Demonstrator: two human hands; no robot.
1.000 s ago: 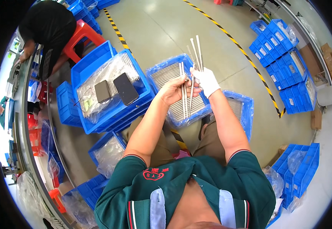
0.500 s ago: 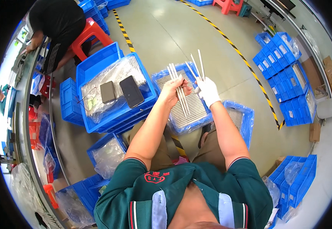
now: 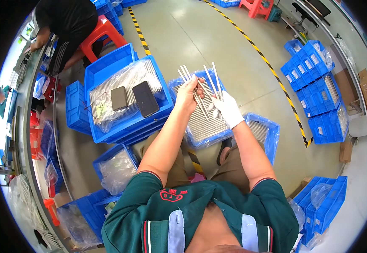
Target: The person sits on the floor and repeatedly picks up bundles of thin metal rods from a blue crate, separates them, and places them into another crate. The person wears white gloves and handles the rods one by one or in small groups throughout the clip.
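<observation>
In the head view, the bare left hand [image 3: 187,93] is closed around a small bunch of thin, round, silver metal rods [image 3: 187,72]. The rods stick out past both sides of the fist, and their near ends fan apart a little. The right hand [image 3: 229,109], in a white cloth glove, is closed on a few more silver rods [image 3: 217,80], which point up and away. The two hands are close together. One rod seems to lean between them, but I can't tell which hand has it.

Both bunches are above a blue plastic tray [image 3: 208,144] lined with clear plastic. Many silver rods [image 3: 206,130] lie side by side in it. Just to its right is another lined blue tray [image 3: 272,143], with rods inside too.

To do this well, I think the hold should be snug but soft, so no rod slips or gets scratched. The left fingers could spread the rods a bit so each one shows. It seems smart to keep the long ends from knocking together, and to stay low over the tray in case one drops.
</observation>
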